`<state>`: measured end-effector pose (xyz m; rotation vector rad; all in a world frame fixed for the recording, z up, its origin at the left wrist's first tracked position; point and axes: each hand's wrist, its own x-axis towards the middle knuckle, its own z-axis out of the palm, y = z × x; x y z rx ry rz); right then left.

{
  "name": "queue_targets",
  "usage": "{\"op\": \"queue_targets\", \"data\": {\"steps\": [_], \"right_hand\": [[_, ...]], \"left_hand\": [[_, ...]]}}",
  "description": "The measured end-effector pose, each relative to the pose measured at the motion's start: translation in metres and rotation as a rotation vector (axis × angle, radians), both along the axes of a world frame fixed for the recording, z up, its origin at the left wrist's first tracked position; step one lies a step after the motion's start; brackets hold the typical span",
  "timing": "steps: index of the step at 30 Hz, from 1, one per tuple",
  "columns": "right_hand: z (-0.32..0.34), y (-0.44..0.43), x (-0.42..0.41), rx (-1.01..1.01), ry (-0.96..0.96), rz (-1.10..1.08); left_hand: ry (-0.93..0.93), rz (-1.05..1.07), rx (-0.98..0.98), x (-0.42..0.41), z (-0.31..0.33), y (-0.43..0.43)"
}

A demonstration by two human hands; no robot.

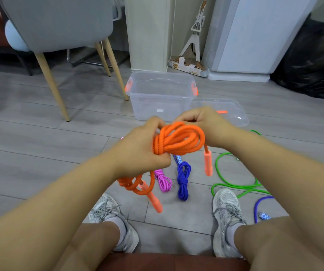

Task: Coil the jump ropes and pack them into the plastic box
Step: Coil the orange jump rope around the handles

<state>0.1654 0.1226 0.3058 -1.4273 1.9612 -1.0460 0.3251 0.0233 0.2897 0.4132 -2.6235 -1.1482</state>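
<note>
Near the middle of the frame, the person's left hand [139,151] had its grip closed round the wrapped waist of the orange jump rope [178,139], fingers and thumb curled about the bundle. Just right of it, the right hand [202,124] kept a narrow grip on the top of the loops, fingers curled over the cord. One orange handle [208,163] hung straight down below the right wrist. The other handle [154,200] dangled lower, with a slack loop of orange cord trailing from under the left hand; I could not tell whether it touched the floor [39,143].

Above the hands, in the upper centre, the clear plastic box [161,94] stood open on the floor, well apart from the rope. Its lid [233,114] lay flat just to its right.

Below the hands, a coiled pink rope [164,181] and a coiled blue rope [183,178] lay side by side on the floor. A green rope [233,184] sprawled loose at the right, and a purple rope [259,204] curved beside the right shoe [225,212].
</note>
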Motion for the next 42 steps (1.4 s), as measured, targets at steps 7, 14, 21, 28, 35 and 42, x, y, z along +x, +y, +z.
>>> {"op": "queue_targets", "data": {"steps": [7,14,21,28,35,42], "right_hand": [[-0.015,0.017,0.019,0.308,0.096,0.04],[0.008,0.023,0.052,0.355,0.219,0.098],[0.028,0.04,0.048,0.262,0.417,0.133],[0.04,0.026,0.035,-0.013,0.359,0.109],[0.026,0.008,0.006,-0.035,0.108,0.02],[0.009,0.011,0.005,-0.05,-0.023,0.021]], "left_hand": [[0.226,0.242,0.215,-0.008,0.003,-0.012],[0.053,0.405,0.059,-0.013,0.001,-0.015],[-0.15,0.189,-0.009,-0.009,-0.003,-0.014],[-0.258,-0.096,-0.111,-0.008,0.001,0.005],[-0.149,-0.144,-0.137,-0.007,-0.002,0.012],[0.227,0.064,0.494,-0.009,0.001,0.003]]}}
